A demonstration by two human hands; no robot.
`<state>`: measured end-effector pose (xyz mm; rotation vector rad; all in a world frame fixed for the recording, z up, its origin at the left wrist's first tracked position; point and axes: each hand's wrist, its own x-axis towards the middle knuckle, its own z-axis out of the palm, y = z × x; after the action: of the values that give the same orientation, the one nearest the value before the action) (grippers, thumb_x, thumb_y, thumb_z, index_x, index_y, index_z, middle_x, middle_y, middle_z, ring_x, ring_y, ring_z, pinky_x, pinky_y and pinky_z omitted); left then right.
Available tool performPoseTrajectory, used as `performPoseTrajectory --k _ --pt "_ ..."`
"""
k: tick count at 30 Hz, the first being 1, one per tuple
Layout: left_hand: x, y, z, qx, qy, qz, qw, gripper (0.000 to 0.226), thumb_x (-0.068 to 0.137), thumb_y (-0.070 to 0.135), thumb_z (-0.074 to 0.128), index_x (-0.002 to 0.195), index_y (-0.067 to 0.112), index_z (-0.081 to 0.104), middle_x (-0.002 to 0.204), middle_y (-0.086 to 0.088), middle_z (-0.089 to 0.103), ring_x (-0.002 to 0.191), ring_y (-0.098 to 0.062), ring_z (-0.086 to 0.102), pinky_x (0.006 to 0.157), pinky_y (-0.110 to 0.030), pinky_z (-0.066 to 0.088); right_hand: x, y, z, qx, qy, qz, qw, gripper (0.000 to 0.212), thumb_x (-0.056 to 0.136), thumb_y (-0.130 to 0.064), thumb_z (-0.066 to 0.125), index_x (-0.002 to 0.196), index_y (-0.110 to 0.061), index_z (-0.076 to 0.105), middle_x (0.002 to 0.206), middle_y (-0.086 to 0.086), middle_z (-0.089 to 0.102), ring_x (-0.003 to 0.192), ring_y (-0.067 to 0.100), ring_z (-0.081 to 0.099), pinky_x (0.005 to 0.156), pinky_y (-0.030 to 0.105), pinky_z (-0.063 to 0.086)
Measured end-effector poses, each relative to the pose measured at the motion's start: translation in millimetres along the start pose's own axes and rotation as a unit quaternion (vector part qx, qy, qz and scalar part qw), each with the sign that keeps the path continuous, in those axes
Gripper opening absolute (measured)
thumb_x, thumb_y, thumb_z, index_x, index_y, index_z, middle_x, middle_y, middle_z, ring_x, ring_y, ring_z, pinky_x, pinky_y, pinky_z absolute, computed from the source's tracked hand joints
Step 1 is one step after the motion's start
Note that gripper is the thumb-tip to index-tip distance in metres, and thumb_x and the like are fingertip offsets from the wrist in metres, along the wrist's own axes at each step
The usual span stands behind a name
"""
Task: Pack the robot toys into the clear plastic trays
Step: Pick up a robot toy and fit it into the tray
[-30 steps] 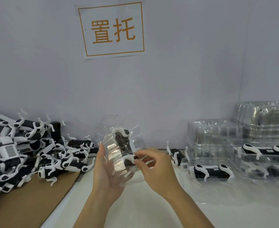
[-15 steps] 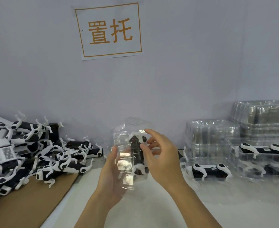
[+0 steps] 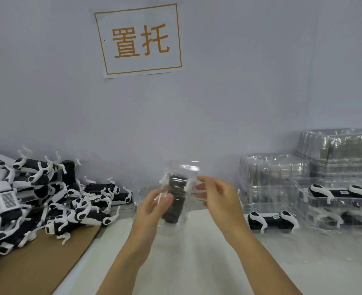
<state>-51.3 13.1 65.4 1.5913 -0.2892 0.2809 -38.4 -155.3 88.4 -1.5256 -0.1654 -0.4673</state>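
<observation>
A clear plastic tray [image 3: 182, 169] stands upright in the air at the centre, with a black-and-white robot toy [image 3: 175, 199] inside it. My left hand [image 3: 152, 209] grips the tray's left side from below. At the tray's right edge my right hand [image 3: 216, 196] reaches in with fingers slightly curled; the frames leave unclear whether it pinches the rim. A heap of loose robot toys [image 3: 37, 201] lies at the left.
Brown cardboard [image 3: 33, 265] lies under the heap. Stacks of empty clear trays [image 3: 273, 173] stand at the right against the wall, with several packed trays [image 3: 337, 194] in front of them. A paper sign [image 3: 139, 39] hangs on the wall. The white table [image 3: 197, 262] runs between.
The tray with the toy has turned more upright and risen a little. My right hand has drawn back from the toy's front to the tray's right edge.
</observation>
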Motion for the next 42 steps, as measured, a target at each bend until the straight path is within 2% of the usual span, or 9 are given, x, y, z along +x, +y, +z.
performPoseTrajectory --k 2,6,9,15,18,24,29,37,42 --pt "1 0 1 0.12 0.043 0.06 0.99 0.059 0.057 0.071 0.07 0.111 0.047 0.063 0.12 0.014 0.065 0.108 0.008 0.059 0.092 -0.017 0.047 3 -5 -8 0.143 -0.006 0.136 0.98 0.029 0.102 -0.038 0.046 0.103 -0.022 0.071 0.086 -0.003 0.075 0.078 0.015 0.07 0.071 0.031 0.051" --pt "1 -6 8 0.418 0.077 0.157 0.891 0.077 0.057 0.083 0.059 0.125 0.051 0.044 0.144 0.013 0.037 0.142 -0.011 0.026 0.114 -0.035 0.019 8 -8 -27 0.162 -0.045 0.199 0.965 0.049 0.083 -0.068 0.057 0.109 -0.028 0.066 0.096 -0.005 0.076 0.084 0.016 0.067 0.076 0.036 0.048" --pt "-1 -5 13 0.484 0.096 0.215 0.843 0.083 0.06 0.082 0.059 0.13 0.041 0.044 0.151 0.001 0.027 0.144 -0.025 0.022 0.117 -0.045 0.015 8 -3 -34 0.092 -0.075 0.163 0.979 0.072 0.067 -0.065 0.075 0.123 -0.021 0.064 0.105 -0.003 0.071 0.095 0.015 0.066 0.084 0.037 0.048" --pt "0 -3 15 0.512 0.126 0.27 0.806 0.078 0.062 0.074 0.065 0.125 0.031 0.049 0.148 -0.012 0.034 0.139 -0.039 0.031 0.111 -0.06 0.026 6 -1 -38 0.113 -0.119 0.124 0.979 0.047 0.083 -0.047 0.067 0.124 -0.023 0.065 0.098 -0.006 0.071 0.079 0.005 0.067 0.085 0.034 0.047" --pt "0 -5 15 0.495 0.125 0.27 0.816 0.076 0.062 0.074 0.066 0.125 0.033 0.05 0.149 -0.009 0.034 0.141 -0.035 0.029 0.114 -0.058 0.023 6 -1 -36 0.149 -0.103 0.12 0.976 0.048 0.081 -0.047 0.064 0.121 -0.02 0.066 0.103 0.001 0.071 0.082 0.011 0.067 0.082 0.035 0.049" --pt "0 9 11 0.089 0.149 0.122 0.977 0.06 0.062 0.067 0.071 0.114 0.038 0.064 0.126 0.006 0.062 0.125 -0.01 0.053 0.109 -0.04 0.039 5 -7 -39 0.173 -0.108 0.13 0.97 0.04 0.101 -0.046 0.041 0.117 -0.027 0.071 0.113 -0.001 0.074 0.098 0.019 0.07 0.084 0.035 0.047" --pt "-2 13 -2 -0.251 0.127 -0.095 0.955 0.071 0.048 0.08 0.074 0.102 0.034 0.077 0.112 0.0 0.074 0.095 -0.023 0.068 0.086 -0.039 0.052 -1 -9 -25 0.058 -0.176 0.089 0.979 0.035 0.102 -0.041 0.042 0.111 -0.029 0.074 0.11 -0.007 0.074 0.1 0.016 0.071 0.084 0.033 0.048" --pt "-2 1 -11 -0.282 0.107 -0.11 0.947 0.084 0.041 0.081 0.074 0.105 0.026 0.078 0.109 -0.006 0.076 0.093 -0.031 0.074 0.091 -0.05 0.055 -6 -6 -12 -0.049 -0.198 0.052 0.978 0.028 0.104 -0.033 0.046 0.11 -0.028 0.073 0.103 -0.011 0.075 0.093 0.008 0.071 0.082 0.027 0.05" --pt "0 12 -22 -0.084 0.027 -0.074 0.993 0.059 0.069 0.068 0.07 0.108 0.025 0.074 0.112 -0.008 0.073 0.108 -0.026 0.066 0.098 -0.047 0.048 0 -4 -20 -0.07 -0.093 0.058 0.991 0.024 0.1 -0.02 0.051 0.099 -0.024 0.074 0.086 -0.006 0.075 0.07 0.003 0.069 0.057 0.01 0.045"
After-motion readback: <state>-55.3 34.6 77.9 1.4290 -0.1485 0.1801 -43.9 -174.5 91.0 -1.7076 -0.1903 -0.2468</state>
